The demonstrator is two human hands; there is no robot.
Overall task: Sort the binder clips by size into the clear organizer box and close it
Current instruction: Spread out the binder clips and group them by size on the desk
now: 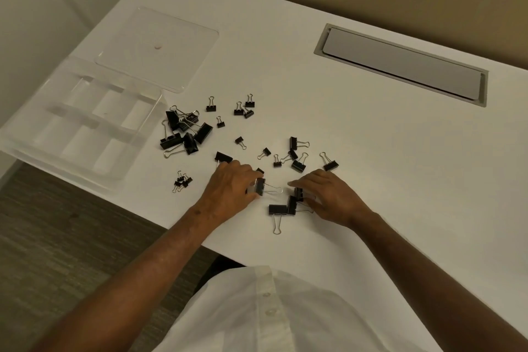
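Observation:
Black binder clips of several sizes lie scattered on the white table (357,151). A heap of large clips (185,130) sits beside the clear organizer box (83,120), which stands open with empty compartments. Its clear lid (157,47) lies flat behind it. My left hand (233,184) pinches a medium clip (260,186) near the front edge. My right hand (325,194) grips another medium clip (299,193), with two more (281,208) just below it. Tiny clips (183,180) cluster at the left front.
A grey cable-port flap (400,64) is set into the table at the back right. The table's front edge runs diagonally past my left forearm, with carpeted floor (57,237) below. The organizer box overhangs the left table edge.

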